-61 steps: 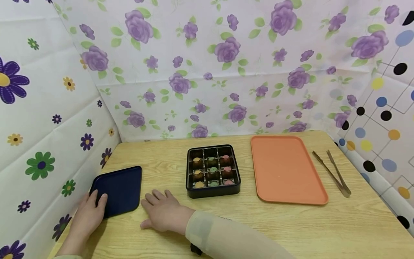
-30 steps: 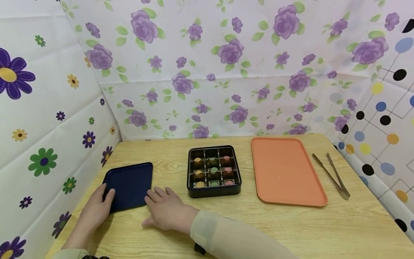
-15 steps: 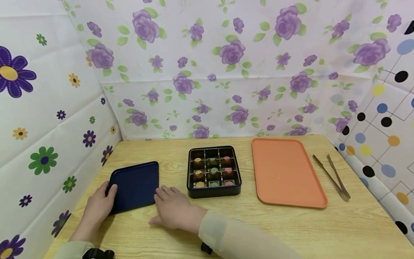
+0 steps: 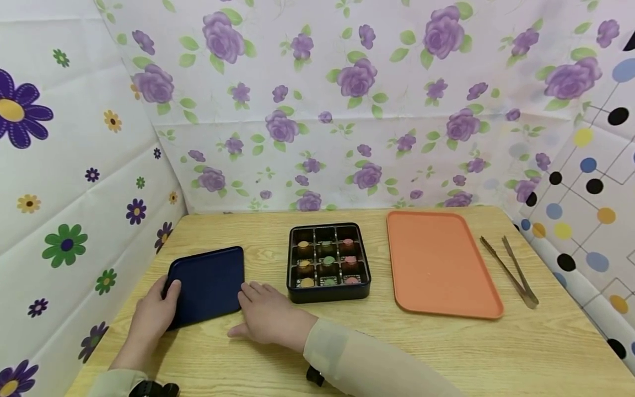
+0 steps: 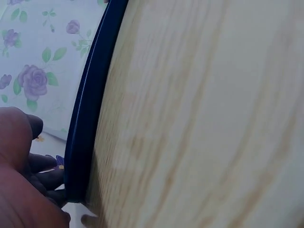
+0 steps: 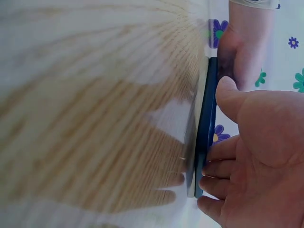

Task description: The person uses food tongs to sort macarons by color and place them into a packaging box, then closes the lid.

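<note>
A dark blue flat lid lies on the wooden table at the front left. My left hand holds its left near corner, thumb on top and fingers curled at the rim. The right hand lies flat on the table, its straight fingers touching the lid's right near edge. Just right of the lid stands a black box with nine compartments, each holding a coloured sweet.
An orange tray lies right of the box, and metal tongs lie near the table's right edge. Flowered and dotted sheets wall the table at the left, back and right. Bare wood runs along the front.
Both hands have slid the blue lid to the right, from the table's left edge to close beside the black box. In the last half second it barely moved.
</note>
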`<state>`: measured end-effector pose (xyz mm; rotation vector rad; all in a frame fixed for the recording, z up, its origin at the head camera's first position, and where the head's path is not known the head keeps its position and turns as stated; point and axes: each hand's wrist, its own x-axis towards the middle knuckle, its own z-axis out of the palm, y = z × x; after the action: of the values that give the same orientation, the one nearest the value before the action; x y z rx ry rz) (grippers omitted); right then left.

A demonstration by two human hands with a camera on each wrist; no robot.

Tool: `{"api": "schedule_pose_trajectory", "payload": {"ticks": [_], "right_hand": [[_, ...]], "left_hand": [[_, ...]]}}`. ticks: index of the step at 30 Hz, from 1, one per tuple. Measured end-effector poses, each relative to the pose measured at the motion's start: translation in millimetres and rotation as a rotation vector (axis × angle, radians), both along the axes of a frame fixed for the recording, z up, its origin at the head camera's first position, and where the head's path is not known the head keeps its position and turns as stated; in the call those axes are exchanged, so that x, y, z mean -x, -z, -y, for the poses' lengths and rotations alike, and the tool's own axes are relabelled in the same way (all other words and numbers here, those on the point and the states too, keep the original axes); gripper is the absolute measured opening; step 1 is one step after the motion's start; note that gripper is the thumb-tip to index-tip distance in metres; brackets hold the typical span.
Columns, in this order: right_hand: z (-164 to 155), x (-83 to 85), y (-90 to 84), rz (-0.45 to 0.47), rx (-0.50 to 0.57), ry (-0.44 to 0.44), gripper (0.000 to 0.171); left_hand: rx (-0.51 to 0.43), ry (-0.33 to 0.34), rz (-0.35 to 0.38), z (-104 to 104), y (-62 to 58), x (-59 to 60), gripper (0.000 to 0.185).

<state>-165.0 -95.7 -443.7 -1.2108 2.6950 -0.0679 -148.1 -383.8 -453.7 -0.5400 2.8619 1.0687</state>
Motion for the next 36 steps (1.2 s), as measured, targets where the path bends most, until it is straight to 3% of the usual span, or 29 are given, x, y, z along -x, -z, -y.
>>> {"api": "schedule_pose_trajectory", "payload": {"ticks": [11, 26, 36], "right_hand": [[0.2, -0.2, 0.2, 0.072, 0.024, 0.038, 0.087], [-0.8, 0.7, -0.1, 0.084, 0.060, 0.057, 0.086], [2.0, 0.2, 2.8, 0.079, 0.072, 0.072, 0.087]], "left_hand": [[-0.153, -0.147, -0.177, -8.6, -2.9, -1.1, 0.068], [-0.267, -0.209, -0.222, -10.3, 3.6, -2.8, 0.057], [-0.421, -0.277, -0.255, -11.2, 9.4, -2.6, 0.055]]}}
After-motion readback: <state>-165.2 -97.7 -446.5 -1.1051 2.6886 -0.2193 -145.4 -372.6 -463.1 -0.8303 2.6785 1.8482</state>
